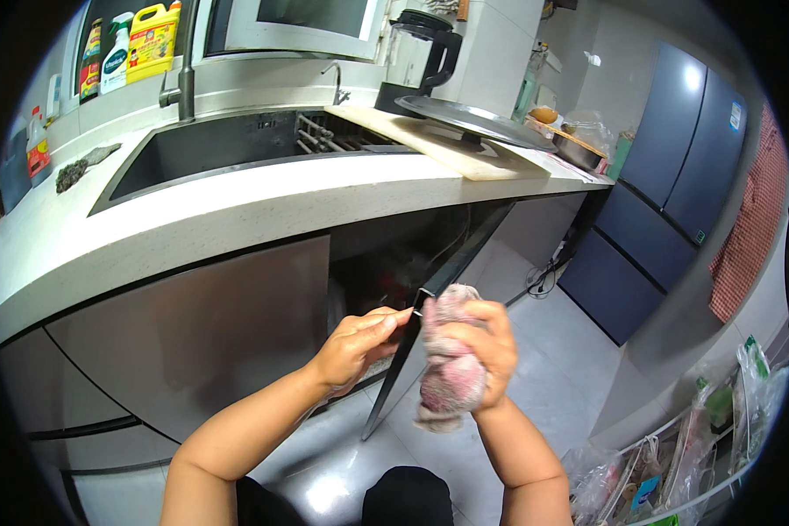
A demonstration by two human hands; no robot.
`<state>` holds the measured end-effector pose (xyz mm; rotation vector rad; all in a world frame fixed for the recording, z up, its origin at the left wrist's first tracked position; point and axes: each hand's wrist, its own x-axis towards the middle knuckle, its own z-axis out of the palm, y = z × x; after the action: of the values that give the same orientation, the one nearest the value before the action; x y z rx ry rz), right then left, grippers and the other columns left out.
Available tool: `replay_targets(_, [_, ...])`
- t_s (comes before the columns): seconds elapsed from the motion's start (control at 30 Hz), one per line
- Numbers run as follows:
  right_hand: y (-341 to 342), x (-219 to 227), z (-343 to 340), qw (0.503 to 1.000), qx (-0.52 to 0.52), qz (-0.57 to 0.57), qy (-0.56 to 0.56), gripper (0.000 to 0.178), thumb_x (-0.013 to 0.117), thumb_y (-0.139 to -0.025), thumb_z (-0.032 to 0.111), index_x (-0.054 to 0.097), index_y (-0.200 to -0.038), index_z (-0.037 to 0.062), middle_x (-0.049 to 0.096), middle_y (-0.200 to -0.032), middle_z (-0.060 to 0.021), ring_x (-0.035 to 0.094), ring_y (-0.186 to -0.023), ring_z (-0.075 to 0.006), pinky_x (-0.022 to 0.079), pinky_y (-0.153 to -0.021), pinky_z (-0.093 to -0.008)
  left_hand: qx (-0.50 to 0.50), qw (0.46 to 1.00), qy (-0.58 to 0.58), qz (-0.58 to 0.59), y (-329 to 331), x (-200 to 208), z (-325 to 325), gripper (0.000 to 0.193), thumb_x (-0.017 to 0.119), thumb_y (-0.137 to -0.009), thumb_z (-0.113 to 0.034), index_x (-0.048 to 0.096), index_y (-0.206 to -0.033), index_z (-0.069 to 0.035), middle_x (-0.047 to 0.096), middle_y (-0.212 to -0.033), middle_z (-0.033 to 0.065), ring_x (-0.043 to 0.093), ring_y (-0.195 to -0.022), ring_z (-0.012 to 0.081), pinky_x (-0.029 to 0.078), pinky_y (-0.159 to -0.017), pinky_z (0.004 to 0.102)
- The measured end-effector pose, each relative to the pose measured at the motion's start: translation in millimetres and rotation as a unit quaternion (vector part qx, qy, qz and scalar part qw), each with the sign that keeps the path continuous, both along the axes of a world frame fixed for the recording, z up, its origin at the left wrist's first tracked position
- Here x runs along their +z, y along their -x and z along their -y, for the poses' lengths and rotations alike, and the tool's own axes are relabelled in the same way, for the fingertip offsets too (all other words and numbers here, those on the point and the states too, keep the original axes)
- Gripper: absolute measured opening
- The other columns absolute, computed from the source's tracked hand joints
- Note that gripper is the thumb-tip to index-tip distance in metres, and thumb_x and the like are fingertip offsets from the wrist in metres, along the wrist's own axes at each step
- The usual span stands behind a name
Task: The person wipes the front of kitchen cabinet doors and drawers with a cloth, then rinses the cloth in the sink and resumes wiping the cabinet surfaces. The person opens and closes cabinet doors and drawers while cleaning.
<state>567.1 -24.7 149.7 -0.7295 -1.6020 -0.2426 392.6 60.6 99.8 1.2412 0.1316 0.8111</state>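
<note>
A cabinet door (394, 373) under the counter stands swung open, its dark edge pointing toward me. My left hand (357, 349) is at the inner side of that edge, fingers bent and fingertips against the door near its top corner. In my right hand (494, 351) is a crumpled pinkish-grey rag (451, 386), bunched up and held against the outer side of the door by the same corner. Part of the rag is hidden behind my right fingers. Behind the door, the cabinet's inside (381, 263) is dark and hard to make out.
Above runs a white countertop (263, 197) with a dark sink (210, 149). A cutting board (491, 162) carries a large metal lid (473, 121); a blender (419, 61) stands behind. Rightward are a blue fridge (675, 149) and a rack (675, 508) of plastic bags.
</note>
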Motion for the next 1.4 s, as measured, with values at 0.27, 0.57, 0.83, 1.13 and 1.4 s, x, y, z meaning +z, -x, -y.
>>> replay_targets(0.27, [52, -79, -49, 0.964, -0.240, 0.003, -0.114, 0.078, 0.084, -0.072, 0.021, 0.039, -0.134, 0.0100, 0.038, -0.130, -0.0214, 0.041, -0.122, -0.0355, 0.040, -0.099, -0.0439, -0.136, 0.981, 0.123, 0.070, 8, 3, -17, 0.071, 0.025, -0.105, -0.052, 0.051, -0.132, 0.008, 0.058, -0.129, 0.0182, 0.053, -0.122, 0.0235, 0.037, -0.110, 0.0392])
replay_targets(0.57, [39, -283, -42, 0.976, -0.218, -0.024, 0.003, 0.102, 0.083, -0.073, 0.024, 0.013, -0.145, 0.0019, 0.019, -0.145, -0.0273, 0.030, -0.131, -0.0424, 0.023, -0.111, -0.0520, -0.052, 0.998, -0.022, 0.015, -6, -1, -27, 0.080, 0.031, -0.099, -0.065, 0.066, -0.118, 0.004, 0.067, -0.116, 0.0155, 0.058, -0.101, 0.0213, 0.041, -0.100, 0.0361])
replay_targets(0.83, [33, -447, -2, 0.916, -0.306, 0.023, 0.258, 0.097, 0.088, -0.062, 0.031, 0.024, -0.128, -0.0014, 0.040, -0.118, -0.0254, 0.043, -0.108, -0.0412, 0.037, -0.094, -0.0529, -0.024, 0.997, -0.072, 0.018, -6, -7, -14, 0.078, 0.029, -0.099, -0.063, 0.066, -0.120, 0.003, 0.066, -0.119, 0.0179, 0.058, -0.103, 0.0243, 0.038, -0.104, 0.0395])
replay_targets(1.13, [51, -389, -12, 0.911, -0.222, -0.184, 0.295, 0.094, 0.092, -0.060, 0.032, 0.036, -0.128, -0.0018, 0.044, -0.121, -0.0160, 0.046, -0.113, -0.0281, 0.039, -0.100, -0.0425, 0.025, 0.996, -0.080, 0.024, 2, -17, -16, 0.074, 0.032, -0.101, -0.058, 0.066, -0.118, 0.005, 0.068, -0.107, 0.0177, 0.058, -0.092, 0.0216, 0.044, -0.096, 0.0363])
replay_targets(1.4, [43, -110, -33, 0.969, -0.129, -0.179, 0.111, 0.063, 0.071, -0.088, 0.020, 0.035, -0.134, -0.0031, 0.047, -0.127, -0.0158, 0.052, -0.114, -0.0228, 0.041, -0.102, -0.0360, -0.004, 0.996, -0.083, -0.010, -3, -10, -23, 0.076, 0.037, -0.099, -0.060, 0.065, -0.119, 0.007, 0.068, -0.110, 0.0206, 0.061, -0.100, 0.0239, 0.046, -0.097, 0.0349])
